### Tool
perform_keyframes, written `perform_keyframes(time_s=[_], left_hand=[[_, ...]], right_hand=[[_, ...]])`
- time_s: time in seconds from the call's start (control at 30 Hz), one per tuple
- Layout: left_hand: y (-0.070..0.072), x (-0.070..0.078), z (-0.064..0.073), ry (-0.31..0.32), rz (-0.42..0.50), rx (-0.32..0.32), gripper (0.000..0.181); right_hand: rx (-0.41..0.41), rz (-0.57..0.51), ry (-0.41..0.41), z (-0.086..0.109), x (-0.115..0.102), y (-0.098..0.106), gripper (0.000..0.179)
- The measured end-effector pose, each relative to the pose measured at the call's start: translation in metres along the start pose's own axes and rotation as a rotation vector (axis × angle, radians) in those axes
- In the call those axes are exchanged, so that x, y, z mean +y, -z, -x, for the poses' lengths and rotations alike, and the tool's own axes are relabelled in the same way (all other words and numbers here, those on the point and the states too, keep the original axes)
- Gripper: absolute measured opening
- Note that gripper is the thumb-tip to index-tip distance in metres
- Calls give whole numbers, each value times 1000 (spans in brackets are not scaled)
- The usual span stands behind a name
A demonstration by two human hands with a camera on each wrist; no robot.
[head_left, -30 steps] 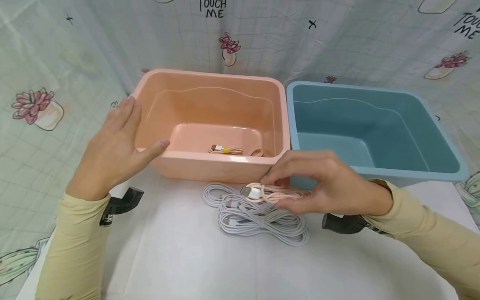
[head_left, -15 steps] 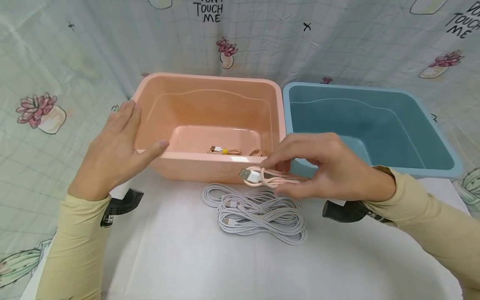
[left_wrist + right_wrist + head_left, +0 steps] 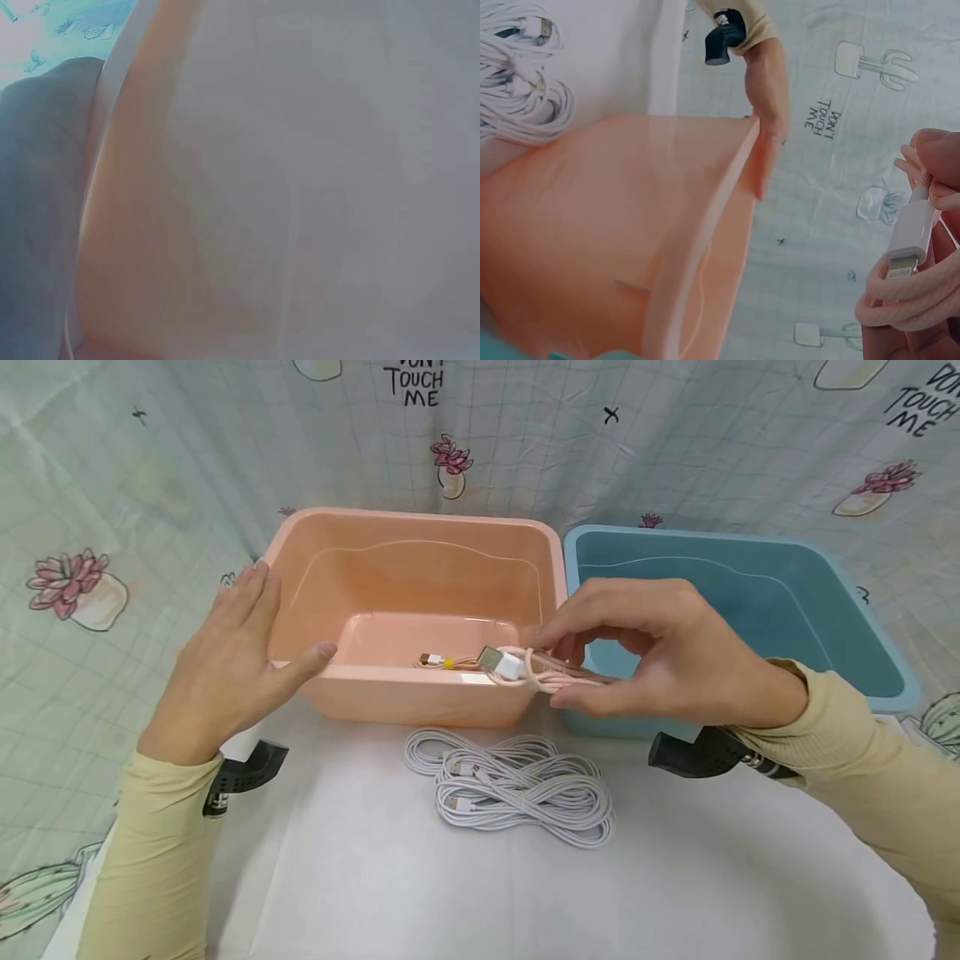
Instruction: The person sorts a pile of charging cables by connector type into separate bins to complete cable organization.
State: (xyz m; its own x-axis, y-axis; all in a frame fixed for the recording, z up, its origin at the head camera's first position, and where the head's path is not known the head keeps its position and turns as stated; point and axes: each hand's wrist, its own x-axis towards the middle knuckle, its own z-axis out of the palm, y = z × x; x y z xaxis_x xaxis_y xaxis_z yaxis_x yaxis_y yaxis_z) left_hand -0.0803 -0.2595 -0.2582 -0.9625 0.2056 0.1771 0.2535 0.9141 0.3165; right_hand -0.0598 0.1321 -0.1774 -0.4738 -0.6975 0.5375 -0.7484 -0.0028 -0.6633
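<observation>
My right hand pinches a coiled pink charging cable between thumb and fingers, above the front right corner of the peach bin. Its white USB plug points left. The right wrist view shows the cable's smaller white connector beside the braided loops. At the peach bin's left rim, my left hand rests with straight fingers, its thumb over the front edge. Inside that bin lies a pink cable with a yellow tie. The left wrist view holds only blurred bin wall and part of the hand.
Right of the peach bin, nearly against it, stands a blue bin. Several white coiled cables lie in a heap on the white tabletop in front. A patterned curtain hangs behind the bins.
My right hand has lifted the pink cable off the white heap and up to the peach bin's front rim. The left hand stays on the bin's left side.
</observation>
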Motion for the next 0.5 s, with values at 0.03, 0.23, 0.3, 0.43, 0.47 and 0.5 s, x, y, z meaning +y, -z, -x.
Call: perform_keyframes(time_s=[0.03,0.23,0.3,0.43,0.47,0.5], left_hand=[[0,0,1,1,0,2,95],[0,-1,2,8,10,11,94],[0,-1,1,12,14,10,94],[1,-1,1,9,24,7,94],[1,-1,1,10,25,6,95],[1,-1,1,9,26,7,95]], right_hand=[[0,-7,-4,-2,-1,1,43],[-15,-58,-26,-11,-2,7,43],[-16,-60,-37,-14,-2,9,43],[-5,-80,-52,-21,-1,11,42],[-3,-93,-52,-23,0,11,42],[-1,-100,-55,-25,1,11,41]])
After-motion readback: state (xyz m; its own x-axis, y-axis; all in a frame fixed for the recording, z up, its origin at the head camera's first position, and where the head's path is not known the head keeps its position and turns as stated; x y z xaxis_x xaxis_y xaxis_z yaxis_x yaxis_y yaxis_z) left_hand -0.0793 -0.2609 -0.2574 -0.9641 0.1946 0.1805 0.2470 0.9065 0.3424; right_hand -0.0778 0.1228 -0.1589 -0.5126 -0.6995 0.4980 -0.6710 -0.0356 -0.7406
